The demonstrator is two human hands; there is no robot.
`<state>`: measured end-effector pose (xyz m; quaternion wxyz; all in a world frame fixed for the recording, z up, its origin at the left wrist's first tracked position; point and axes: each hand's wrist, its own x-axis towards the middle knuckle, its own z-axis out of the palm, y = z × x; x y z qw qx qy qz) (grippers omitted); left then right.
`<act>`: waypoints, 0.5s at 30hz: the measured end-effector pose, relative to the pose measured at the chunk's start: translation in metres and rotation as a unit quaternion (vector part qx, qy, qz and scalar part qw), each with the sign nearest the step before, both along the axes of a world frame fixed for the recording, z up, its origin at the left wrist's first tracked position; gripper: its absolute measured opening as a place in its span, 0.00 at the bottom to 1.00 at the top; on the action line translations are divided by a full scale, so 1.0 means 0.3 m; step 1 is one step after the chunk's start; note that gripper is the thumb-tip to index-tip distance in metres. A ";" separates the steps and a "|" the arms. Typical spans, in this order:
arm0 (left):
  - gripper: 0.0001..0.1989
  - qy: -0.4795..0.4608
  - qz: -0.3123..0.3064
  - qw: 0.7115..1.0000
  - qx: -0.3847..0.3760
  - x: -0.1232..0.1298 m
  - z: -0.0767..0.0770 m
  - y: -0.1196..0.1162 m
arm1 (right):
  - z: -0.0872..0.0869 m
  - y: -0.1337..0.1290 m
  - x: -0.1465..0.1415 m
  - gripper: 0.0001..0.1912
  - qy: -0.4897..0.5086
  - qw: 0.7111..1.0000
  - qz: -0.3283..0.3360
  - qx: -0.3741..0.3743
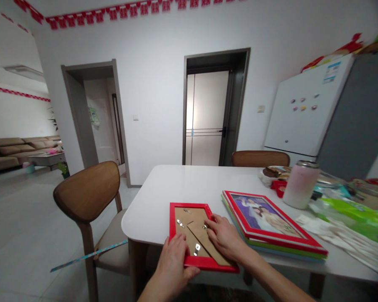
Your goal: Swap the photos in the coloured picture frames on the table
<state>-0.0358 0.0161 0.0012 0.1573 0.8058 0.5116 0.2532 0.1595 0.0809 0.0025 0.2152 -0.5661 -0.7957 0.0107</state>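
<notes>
Picture frame (172,220): lay back side up at the near edge of the tabletop (145,201), seemingly reaching slightly past it. Judged light and stiff, with a smooth red border and possibly a fragile front. Best held by the border, away from the strut (205,240) and metal clips (197,249). Gripped at the near left corner by the left hand (174,253), with fingers bent over the border and thumb along the near side. Touched near the right-hand clip by the right hand (225,237), with fingers partly curled; could not tell whether also pinched from below. Lay left of a stack topped by a red-bordered photo (261,216), with a pink bottle (299,184) beyond.
</notes>
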 end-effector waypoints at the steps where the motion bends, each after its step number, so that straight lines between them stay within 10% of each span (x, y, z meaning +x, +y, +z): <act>1: 0.15 -0.001 0.001 1.000 -0.002 0.001 0.002 -0.001 | 0.001 0.004 -0.003 0.17 -0.009 1.000 -0.002 -0.004; 15: 0.21 -0.006 0.014 0.999 -0.029 -0.005 -0.001 0.000 | 0.022 -0.044 0.011 0.17 -0.011 0.998 0.053 -0.033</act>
